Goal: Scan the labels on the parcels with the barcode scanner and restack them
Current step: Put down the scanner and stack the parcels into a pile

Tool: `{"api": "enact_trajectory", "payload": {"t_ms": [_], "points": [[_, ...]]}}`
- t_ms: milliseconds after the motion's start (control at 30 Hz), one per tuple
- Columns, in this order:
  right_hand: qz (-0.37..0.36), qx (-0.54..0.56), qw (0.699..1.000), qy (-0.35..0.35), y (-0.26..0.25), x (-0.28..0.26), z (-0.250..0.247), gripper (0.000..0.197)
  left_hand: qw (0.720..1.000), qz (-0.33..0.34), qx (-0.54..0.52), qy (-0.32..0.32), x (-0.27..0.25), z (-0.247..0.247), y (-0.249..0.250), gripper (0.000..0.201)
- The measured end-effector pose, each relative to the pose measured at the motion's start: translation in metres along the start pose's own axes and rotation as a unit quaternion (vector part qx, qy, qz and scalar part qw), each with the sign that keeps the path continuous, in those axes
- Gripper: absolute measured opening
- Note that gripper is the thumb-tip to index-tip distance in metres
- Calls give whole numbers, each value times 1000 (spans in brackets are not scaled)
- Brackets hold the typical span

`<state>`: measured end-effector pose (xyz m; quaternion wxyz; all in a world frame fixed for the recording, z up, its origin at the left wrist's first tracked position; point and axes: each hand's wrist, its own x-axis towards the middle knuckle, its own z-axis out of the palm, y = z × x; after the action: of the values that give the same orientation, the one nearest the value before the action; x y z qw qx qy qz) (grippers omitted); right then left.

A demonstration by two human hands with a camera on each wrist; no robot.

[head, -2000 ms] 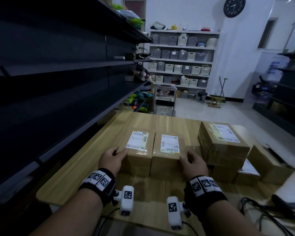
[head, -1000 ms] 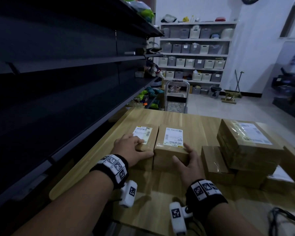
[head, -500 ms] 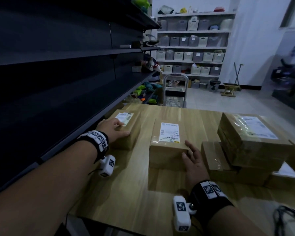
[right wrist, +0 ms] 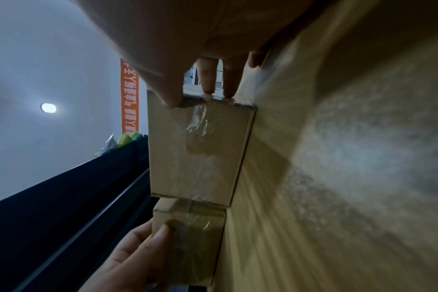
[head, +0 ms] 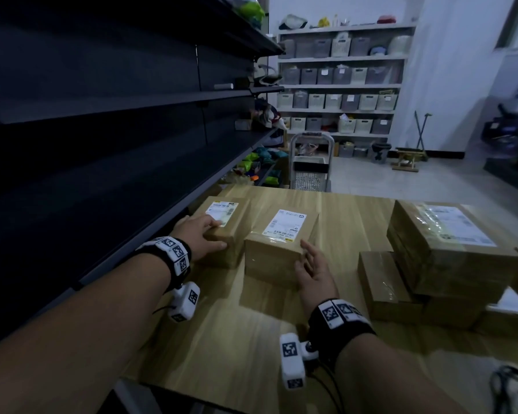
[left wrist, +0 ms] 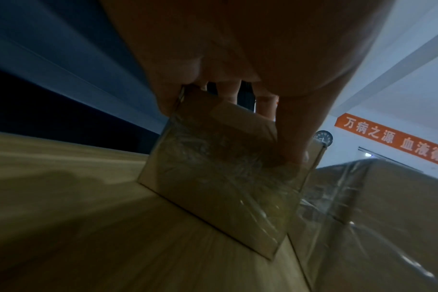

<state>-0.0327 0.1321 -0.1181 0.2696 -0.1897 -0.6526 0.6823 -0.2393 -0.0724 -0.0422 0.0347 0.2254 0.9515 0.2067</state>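
Two small brown parcels with white labels lie side by side on the wooden table (head: 222, 339). My left hand (head: 201, 234) grips the left parcel (head: 240, 225) near the table's left edge, thumb on its near face (left wrist: 220, 177) and fingers over the top. My right hand (head: 311, 270) rests with straight fingers (right wrist: 208, 79) against the near right corner of the middle parcel (head: 269, 261), whose near face fills the right wrist view (right wrist: 198, 148). No barcode scanner is in view.
A stack of larger taped parcels (head: 449, 243) stands at the right, with lower parcels (head: 383, 285) in front of it. Dark shelving (head: 102, 144) runs close along the table's left edge. A trolley (head: 310, 165) stands beyond the table. Cables (head: 509, 383) lie at the near right.
Both small parcels have slid left, away from the big stack. My left hand carried its parcel toward the shelving, and my right hand went from the middle parcel's top to its near right corner.
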Motion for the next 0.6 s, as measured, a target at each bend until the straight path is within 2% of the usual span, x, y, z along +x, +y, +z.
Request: {"api": "enact_trajectory", "payload": {"t_ms": [167,467,533,600], "points": [[10,-8,999,-43,-3,18,9,50,998,45,35,14,-10,-1,5,69],[5,-23,997,-74,-4,29,13,46,999,35,3,17,-4,7,-2,74],[16,-12,996,-81,-3,29,11,54,999,35,10,19,-2,8,-3,73],[30,4,996,-89,-4,28,6,81,999,26,36,17,-1,8,0,72]]}}
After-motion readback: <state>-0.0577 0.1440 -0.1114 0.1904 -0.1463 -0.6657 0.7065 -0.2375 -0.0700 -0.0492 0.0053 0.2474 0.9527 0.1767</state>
